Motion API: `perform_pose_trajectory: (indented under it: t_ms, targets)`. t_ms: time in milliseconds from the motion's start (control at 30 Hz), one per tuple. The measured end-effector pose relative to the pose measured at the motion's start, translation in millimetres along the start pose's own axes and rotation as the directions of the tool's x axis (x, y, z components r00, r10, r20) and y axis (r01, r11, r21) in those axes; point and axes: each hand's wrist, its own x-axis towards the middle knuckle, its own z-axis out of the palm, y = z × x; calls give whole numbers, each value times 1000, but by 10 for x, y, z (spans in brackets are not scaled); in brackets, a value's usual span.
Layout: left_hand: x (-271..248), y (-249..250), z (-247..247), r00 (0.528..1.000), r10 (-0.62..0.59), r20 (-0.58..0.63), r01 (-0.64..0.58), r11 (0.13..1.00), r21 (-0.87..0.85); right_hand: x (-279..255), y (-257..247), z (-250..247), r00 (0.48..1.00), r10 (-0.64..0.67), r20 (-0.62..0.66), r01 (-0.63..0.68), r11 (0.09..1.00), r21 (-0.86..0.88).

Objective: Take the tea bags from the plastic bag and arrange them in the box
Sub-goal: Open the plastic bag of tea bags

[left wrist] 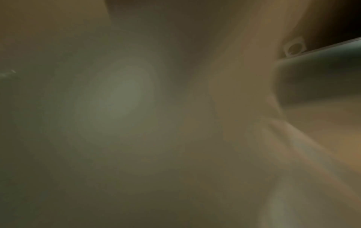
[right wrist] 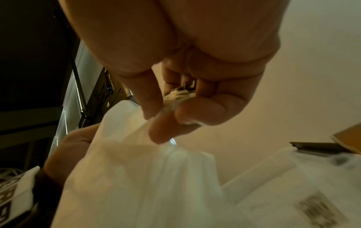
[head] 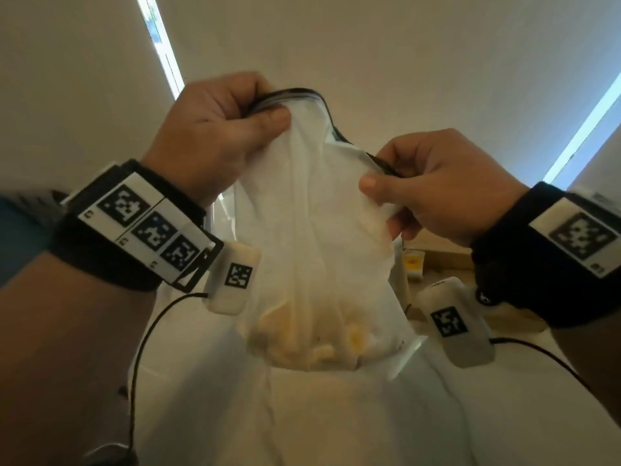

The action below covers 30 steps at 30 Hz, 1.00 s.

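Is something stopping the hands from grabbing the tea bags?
Yes: the plastic bag itself. The tea bags lie at its bottom, behind the film. The left hand and right hand each pinch its dark top edge, which looks mostly closed, so neither can reach inside.

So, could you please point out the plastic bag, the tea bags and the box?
plastic bag (head: 302, 203): head view, its white middle.
tea bags (head: 302, 341): head view, yellowish heap at the bag's bottom.
box (head: 447, 253): head view, its wooden edge.

We see a milky translucent plastic bag (head: 312, 237) with a black zip rim, pale yellow tea bags (head: 302, 338) inside, and black-and-white checkered markers (head: 148, 227) on black wristbands.
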Motion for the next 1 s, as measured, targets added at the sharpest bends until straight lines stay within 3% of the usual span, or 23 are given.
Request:
perform_pose_trajectory:
  t_ms: [67, 167, 233, 300, 367, 467, 533, 700, 833, 1000]
  targets:
    - [-180, -253, 153, 999, -45, 5, 44, 998, 47, 16, 278, 136, 1000, -11, -11, 11, 1000, -21]
    - [-358, -523, 278, 999, -36, 17, 30, 964, 265, 42, 601, 237, 997, -60, -47, 57, 996, -70]
    - [-407, -590, 275, 999, -30, 43, 3, 851, 526, 14, 722, 231, 990, -115, -86, 108, 990, -89]
    - [-434, -561, 251, 995, -87, 51, 19, 659, 752, -22, 787, 206, 973, -181, -142, 173, 983, -66]
    - [-448, -491, 293, 995, -32, 93, -58, 570, 819, -47, 798, 195, 950, -234, -209, 235, 972, -19]
    - [-473, -289, 507, 936, 302, 183, -352, 750, 561, -83, 742, 273, 915, -318, -247, 311, 948, -69]
    - [-435, -180, 649, 900, 389, 194, -435, 797, 420, -107, 667, 332, 896, -360, -261, 354, 933, -71]
    - [-286, -74, 673, 901, 386, 195, -429, 855, 290, -191, 479, 289, 907, -325, -269, 366, 923, 119]
    - [-242, -57, 619, 928, 333, 166, -369, 879, 302, -222, 389, 306, 927, -284, -245, 349, 891, 290]
    - [-352, -74, 658, 933, 345, 104, -360, 895, 263, -283, 393, 391, 913, -280, -297, 368, 879, 304]
